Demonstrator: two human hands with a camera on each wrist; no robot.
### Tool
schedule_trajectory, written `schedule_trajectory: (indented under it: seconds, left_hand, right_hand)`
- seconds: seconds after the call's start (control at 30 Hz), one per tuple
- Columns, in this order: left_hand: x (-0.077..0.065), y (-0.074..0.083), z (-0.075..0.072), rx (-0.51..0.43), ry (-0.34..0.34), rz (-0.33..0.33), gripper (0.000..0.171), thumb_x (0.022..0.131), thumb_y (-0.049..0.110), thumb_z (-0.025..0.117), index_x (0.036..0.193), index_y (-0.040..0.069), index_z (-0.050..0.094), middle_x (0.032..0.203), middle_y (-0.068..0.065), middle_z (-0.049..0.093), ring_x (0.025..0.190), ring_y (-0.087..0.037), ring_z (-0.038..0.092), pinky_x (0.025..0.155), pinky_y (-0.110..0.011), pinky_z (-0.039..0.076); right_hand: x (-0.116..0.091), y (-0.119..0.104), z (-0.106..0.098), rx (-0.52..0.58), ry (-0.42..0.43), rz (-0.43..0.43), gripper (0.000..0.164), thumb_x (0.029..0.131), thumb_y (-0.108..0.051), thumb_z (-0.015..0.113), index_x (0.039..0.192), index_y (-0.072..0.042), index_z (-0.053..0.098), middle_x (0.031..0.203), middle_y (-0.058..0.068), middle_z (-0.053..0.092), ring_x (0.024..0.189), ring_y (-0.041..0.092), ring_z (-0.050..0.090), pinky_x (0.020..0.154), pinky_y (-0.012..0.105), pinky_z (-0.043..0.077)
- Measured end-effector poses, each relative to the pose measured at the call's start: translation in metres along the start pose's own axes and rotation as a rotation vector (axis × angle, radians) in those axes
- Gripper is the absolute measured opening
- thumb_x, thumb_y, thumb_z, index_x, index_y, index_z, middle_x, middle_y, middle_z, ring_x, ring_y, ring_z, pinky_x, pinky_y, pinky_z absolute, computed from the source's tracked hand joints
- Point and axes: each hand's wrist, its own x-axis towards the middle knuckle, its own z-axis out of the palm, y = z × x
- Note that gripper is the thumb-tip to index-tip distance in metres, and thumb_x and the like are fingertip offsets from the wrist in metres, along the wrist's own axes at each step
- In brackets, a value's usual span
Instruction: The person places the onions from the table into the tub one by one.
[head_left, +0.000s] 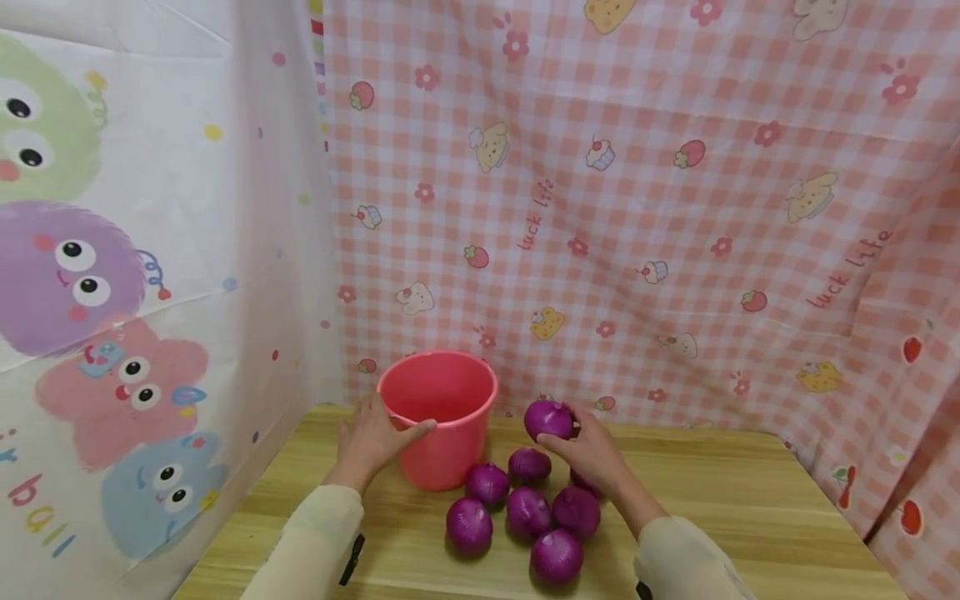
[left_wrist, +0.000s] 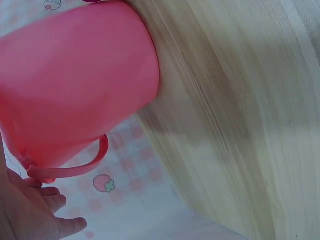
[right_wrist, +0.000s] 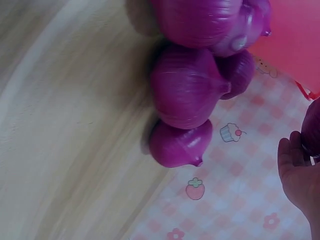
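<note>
The curtain reads "luck life"; an onion sits clasped within my right grip; my relaxed left grip touches the bucket.

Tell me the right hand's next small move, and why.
Probably carry the held onion left, over the pink bucket: the right hand grips it above the table, right of the bucket, whose open mouth faces up.
</note>
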Motion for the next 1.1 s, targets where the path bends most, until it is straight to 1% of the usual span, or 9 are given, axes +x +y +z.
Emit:
schedule_trajectory:
  seconds: [0.23, 0.4, 0.5, 0.6, 0.63, 0.73, 0.83, 0.97, 1.1]
  left_hand:
    - [0.001, 0.000, -0.002, -0.009, -0.007, -0.002, 0.125, 0.070, 0.080, 0.067, 0.156, 0.004, 0.018, 0.152, -0.021, 0.036, 0.140, -0.043, 0.032, 0.110, -0.073, 0.008]
    - [0.002, 0.000, -0.003, 0.012, -0.014, -0.002, 0.126, 0.070, 0.082, 0.065, 0.155, 0.000, 0.019, 0.151, -0.022, 0.037, 0.139, -0.043, 0.033, 0.109, -0.074, 0.008]
    - [0.001, 0.001, -0.004, 0.024, -0.020, -0.007, 0.127, 0.070, 0.083, 0.064, 0.153, -0.003, 0.021, 0.150, -0.023, 0.038, 0.138, -0.044, 0.034, 0.109, -0.074, 0.008]
    - [0.002, 0.002, -0.004, 0.015, -0.025, -0.011, 0.126, 0.070, 0.082, 0.065, 0.154, -0.001, 0.021, 0.150, -0.022, 0.038, 0.139, -0.043, 0.033, 0.110, -0.073, 0.006]
    - [0.002, 0.002, -0.003, 0.008, -0.024, -0.008, 0.125, 0.071, 0.081, 0.065, 0.154, 0.000, 0.020, 0.151, -0.021, 0.037, 0.139, -0.043, 0.033, 0.110, -0.073, 0.006]
    - [0.003, 0.002, -0.002, -0.006, -0.018, 0.001, 0.125, 0.071, 0.081, 0.065, 0.156, 0.003, 0.018, 0.152, -0.020, 0.035, 0.140, -0.043, 0.031, 0.110, -0.073, 0.004]
    - [0.003, 0.001, -0.002, -0.009, -0.002, 0.013, 0.124, 0.071, 0.080, 0.066, 0.156, 0.004, 0.018, 0.153, -0.020, 0.036, 0.140, -0.043, 0.032, 0.109, -0.074, 0.004]
    - [0.002, 0.001, -0.002, -0.004, 0.009, 0.018, 0.124, 0.070, 0.081, 0.066, 0.156, 0.005, 0.020, 0.152, -0.019, 0.038, 0.139, -0.043, 0.034, 0.109, -0.074, 0.005]
    - [0.001, 0.000, -0.001, 0.024, -0.008, 0.016, 0.126, 0.071, 0.083, 0.063, 0.155, 0.001, 0.019, 0.153, -0.022, 0.036, 0.140, -0.044, 0.033, 0.110, -0.073, 0.005]
  right_hand:
    - [0.015, -0.016, 0.009, 0.010, 0.027, -0.047, 0.075, 0.086, -0.041, 0.076, 0.147, -0.009, 0.044, 0.126, 0.015, 0.059, 0.106, 0.026, 0.064, 0.087, 0.041, 0.055]
    - [0.025, -0.026, 0.015, 0.023, 0.038, -0.089, 0.064, 0.087, -0.035, 0.077, 0.140, -0.010, 0.051, 0.124, 0.014, 0.062, 0.106, 0.025, 0.065, 0.086, 0.039, 0.055]
    - [0.030, -0.031, 0.017, 0.007, 0.044, -0.077, 0.068, 0.087, -0.035, 0.077, 0.142, -0.007, 0.048, 0.127, 0.017, 0.060, 0.110, 0.028, 0.063, 0.089, 0.041, 0.055]
    - [0.035, -0.037, 0.018, -0.013, 0.047, -0.038, 0.079, 0.086, -0.038, 0.077, 0.148, -0.004, 0.042, 0.134, 0.019, 0.057, 0.115, 0.030, 0.061, 0.093, 0.044, 0.053]
    - [0.037, -0.039, 0.019, -0.019, 0.047, -0.034, 0.080, 0.086, -0.039, 0.077, 0.148, -0.003, 0.041, 0.135, 0.019, 0.057, 0.115, 0.031, 0.061, 0.093, 0.044, 0.052]
    - [0.044, -0.045, 0.024, -0.009, 0.051, -0.035, 0.076, 0.086, -0.036, 0.078, 0.145, -0.003, 0.045, 0.133, 0.018, 0.058, 0.116, 0.031, 0.061, 0.094, 0.045, 0.052]
    - [0.052, -0.052, 0.031, 0.005, 0.054, -0.064, 0.068, 0.085, -0.033, 0.079, 0.140, -0.004, 0.051, 0.129, 0.016, 0.061, 0.114, 0.029, 0.061, 0.094, 0.044, 0.052]
    - [0.057, -0.061, 0.042, 0.003, 0.047, -0.097, 0.064, 0.086, -0.032, 0.079, 0.139, -0.007, 0.053, 0.128, 0.015, 0.062, 0.113, 0.028, 0.061, 0.095, 0.043, 0.051]
    - [0.059, -0.069, 0.053, -0.008, 0.042, -0.112, 0.060, 0.086, -0.032, 0.078, 0.137, -0.009, 0.055, 0.126, 0.013, 0.063, 0.111, 0.027, 0.062, 0.095, 0.043, 0.051]
